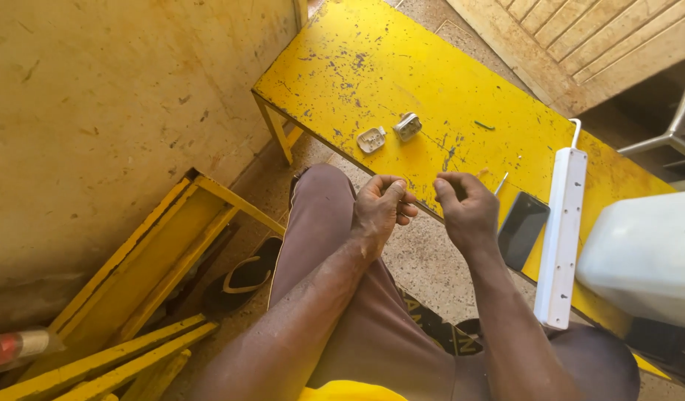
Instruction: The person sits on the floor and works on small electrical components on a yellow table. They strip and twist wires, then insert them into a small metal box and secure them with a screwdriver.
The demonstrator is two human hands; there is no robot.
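1. Head view, hands: your left hand (379,208) and right hand (465,212) hang side by side over your knee, just short of the counter's (372,52) near edge. Both sets of fingers are curled in with tips pinched together; whatever sits between them is too small to make out, so you cannot tell whether either hand grips anything.
2. Head view, nearest parts: a white plug cover (371,139) and the plug body (407,126) lie touching side by side on the counter, beyond your left hand and apart from it. A thin screwdriver (501,183) rests just beside your right hand.
3. Head view, counter: yellow paint, heavily chipped and scuffed. A dark phone (523,229) lies right of your right hand, then a white power strip (561,238), then a white plastic container (643,256).
4. Head view, room: bare plaster wall (97,111) on the left, yellow wooden frames (142,297) leaning at its foot, a sandal (246,276) on the speckled floor.
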